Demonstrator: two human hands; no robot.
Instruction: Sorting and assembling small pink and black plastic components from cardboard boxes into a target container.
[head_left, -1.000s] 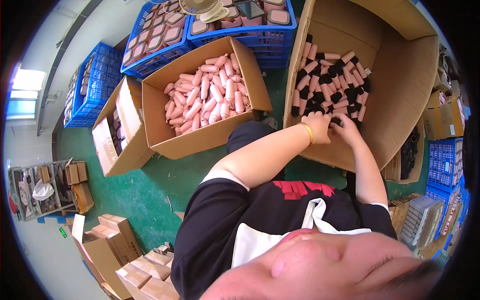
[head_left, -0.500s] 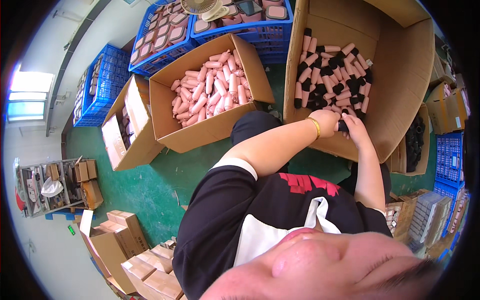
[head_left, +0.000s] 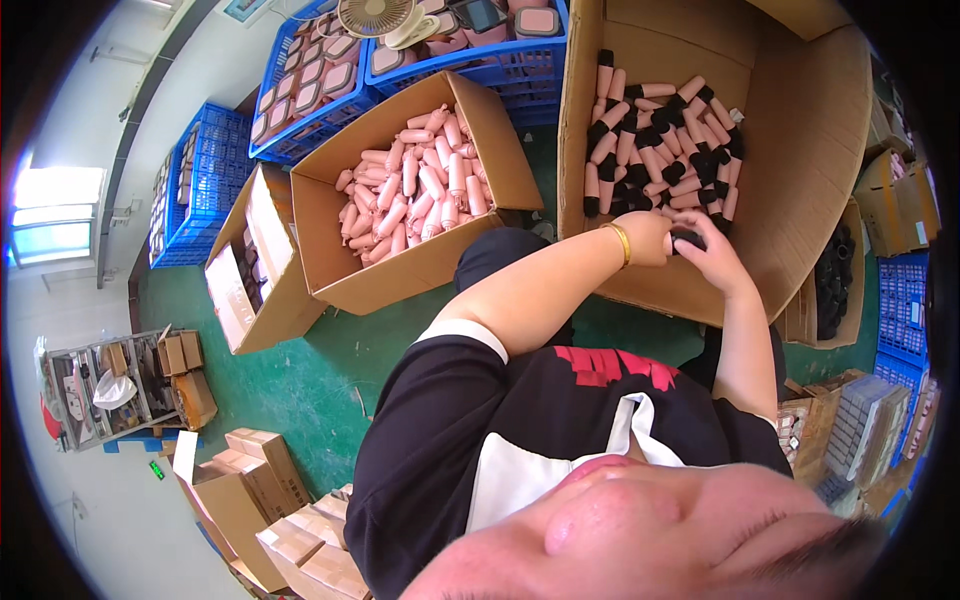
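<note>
My left hand (head_left: 648,238), with a yellow bangle at the wrist, is closed around a piece whose black end (head_left: 688,240) sticks out toward the right; the fist hides the rest. Curved fingers of my right hand (head_left: 716,258) grip that black end from the other side. Both hands are over the near edge of a large cardboard box (head_left: 800,190). Inside it, beyond my hands, lies a heap of pink cylinders with black sleeves (head_left: 655,160) on their ends. An open carton (head_left: 400,270) to the left holds many plain pink cylinders (head_left: 425,180).
Blue crates (head_left: 530,85) of pink, grey-edged parts stand behind, with a small fan (head_left: 378,14) on top. A narrower carton (head_left: 255,260) is at the left. Black parts (head_left: 832,280) fill a box at the right. Cartons (head_left: 315,545) stand on the green floor (head_left: 330,410).
The right hand's fingers have lifted and spread a little around the black end. Both hands stay together at the box edge. The whole view has shifted slightly.
</note>
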